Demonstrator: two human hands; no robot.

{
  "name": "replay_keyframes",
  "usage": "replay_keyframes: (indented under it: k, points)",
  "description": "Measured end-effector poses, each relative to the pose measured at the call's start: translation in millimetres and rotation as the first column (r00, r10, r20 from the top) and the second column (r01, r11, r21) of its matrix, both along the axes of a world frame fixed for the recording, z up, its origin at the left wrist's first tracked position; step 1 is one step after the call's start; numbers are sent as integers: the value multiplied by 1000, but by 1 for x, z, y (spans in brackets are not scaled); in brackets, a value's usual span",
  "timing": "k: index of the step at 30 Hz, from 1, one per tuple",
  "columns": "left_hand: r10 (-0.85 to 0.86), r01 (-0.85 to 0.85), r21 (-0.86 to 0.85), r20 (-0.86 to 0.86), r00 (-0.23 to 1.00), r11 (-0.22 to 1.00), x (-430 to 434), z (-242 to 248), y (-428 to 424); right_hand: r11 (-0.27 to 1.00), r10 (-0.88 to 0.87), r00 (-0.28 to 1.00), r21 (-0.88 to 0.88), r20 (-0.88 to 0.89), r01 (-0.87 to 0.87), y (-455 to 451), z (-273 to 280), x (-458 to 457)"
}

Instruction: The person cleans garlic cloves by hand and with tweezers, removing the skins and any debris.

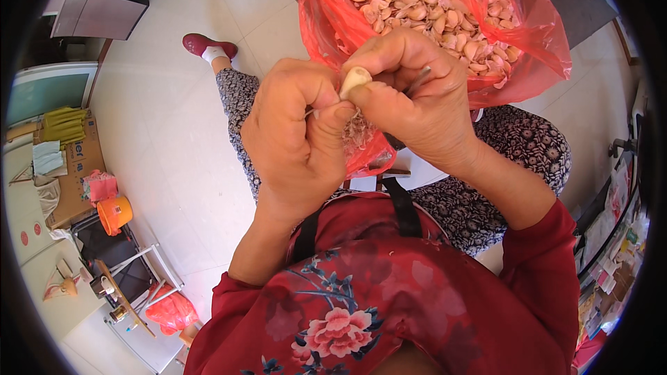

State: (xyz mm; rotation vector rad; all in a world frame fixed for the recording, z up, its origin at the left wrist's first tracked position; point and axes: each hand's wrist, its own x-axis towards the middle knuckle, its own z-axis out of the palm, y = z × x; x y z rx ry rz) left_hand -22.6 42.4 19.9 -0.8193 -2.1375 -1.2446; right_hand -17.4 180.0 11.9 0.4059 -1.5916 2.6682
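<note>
Between the fingertips of both hands is a pale garlic clove (355,79), partly bared. My left hand (297,130) pinches its lower end between thumb and forefinger. At its upper end, the thumb and forefinger of my right hand (422,104) grip it. A thin metal tool (420,77), mostly hidden, also lies in the curled fingers of my right hand; its kind is unclear. Just beyond my hands, a large red plastic bag (542,57) holds many unpeeled garlic cloves (443,15). Dry garlic skins (358,133) show below my hands, above red plastic (383,159).
The large bag rests on a dark surface (589,23). Pale floor tiles (172,156) spread to the left. Along that side are a cardboard box (78,166), an orange bucket (115,214), a white-framed rack (167,265) and another red bag (172,310). Cluttered shelving (609,265) stands at right.
</note>
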Motion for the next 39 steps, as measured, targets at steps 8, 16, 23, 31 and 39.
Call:
replay_keyframes:
  k: [8,16,23,31,39]
  points:
    - [148,-158,-45,-173,974,986,-1,-11,6,1000,-20,966,-14,256,24,-3,8,-2]
    - [102,-96,59,-97,990,994,-3,-16,0,998,12,957,-55,290,5,-3,2,-6]
    - [-20,-1,190,109,994,982,10,-3,-9,911,366,860,-325,355,-253,13,0,-16]
    - [56,-75,59,277,959,995,18,-7,-24,884,428,812,-372,397,-284,12,-4,-15]
    - [167,-163,-36,158,973,986,11,0,-15,977,184,934,49,306,-208,4,0,-8]
